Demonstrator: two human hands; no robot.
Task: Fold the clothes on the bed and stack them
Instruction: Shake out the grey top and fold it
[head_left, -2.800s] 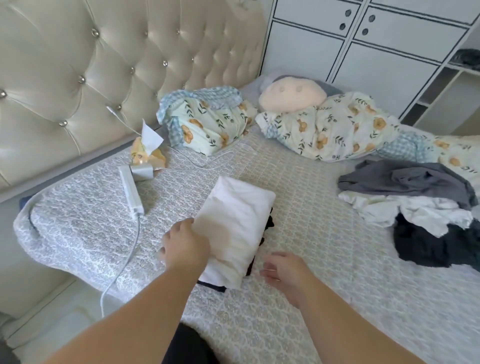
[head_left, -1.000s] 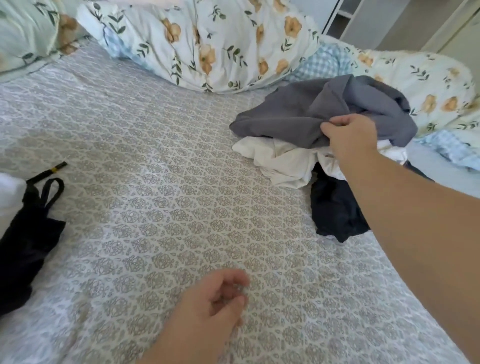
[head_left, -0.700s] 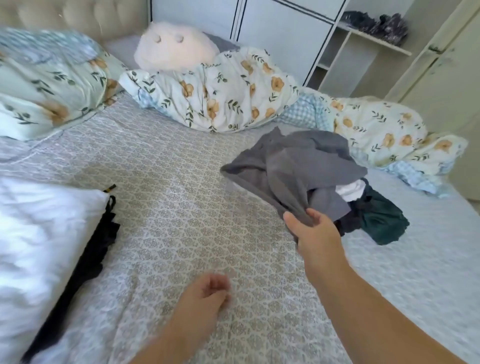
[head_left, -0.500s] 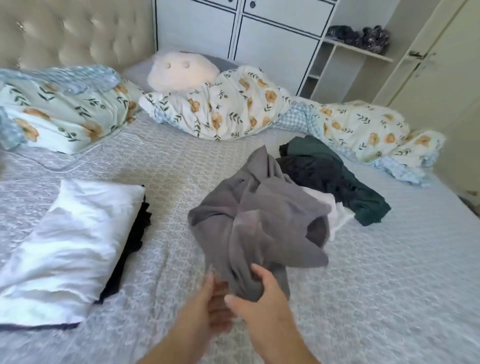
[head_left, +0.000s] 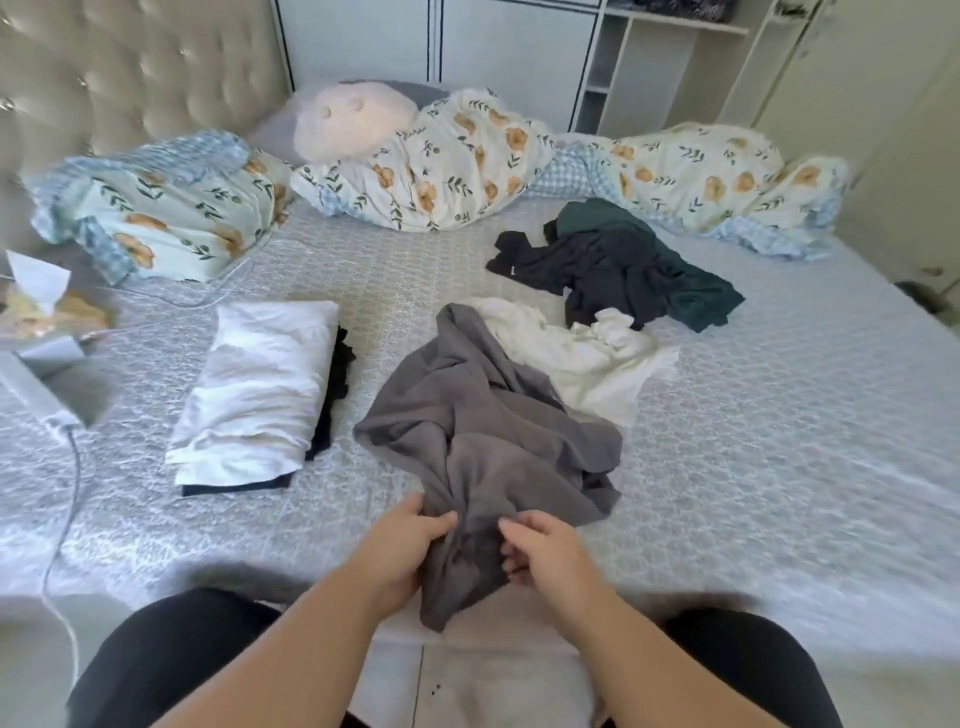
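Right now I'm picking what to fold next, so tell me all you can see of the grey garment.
The grey garment is soft, matte cloth, crumpled and unfolded on the bed. Its near end is bunched between the left hand and right hand, which both grip it. Its far side overlaps a white garment.

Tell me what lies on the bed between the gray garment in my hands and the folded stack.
Nothing visible. Both hands, left hand and right hand, grip the gray garment; only bare bedspread separates it from the folded stack to its left.
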